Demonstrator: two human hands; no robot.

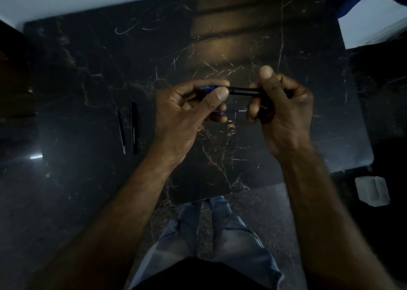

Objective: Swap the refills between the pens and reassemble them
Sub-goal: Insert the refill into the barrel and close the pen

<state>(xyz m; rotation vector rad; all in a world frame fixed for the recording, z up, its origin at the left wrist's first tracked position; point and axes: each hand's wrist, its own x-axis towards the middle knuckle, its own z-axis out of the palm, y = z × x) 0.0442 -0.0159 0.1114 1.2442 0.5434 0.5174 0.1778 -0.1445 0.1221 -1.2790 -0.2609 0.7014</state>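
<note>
Hands meet above the marble table (pixel 88 69). I see the left hand (pixel 185 113) pinching the blue end (pixel 209 88), the right hand (pixel 284 109) wrapped round the black barrel (pixel 244 90). To their left, second barrel (pixel 134 127) and loose refill (pixel 121 132) lie side by side.

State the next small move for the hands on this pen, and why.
Probably twist the blue piece against the black barrel at their joint: the left hand pinches the blue piece, the right hand grips the barrel, and the two parts meet end to end.
</note>
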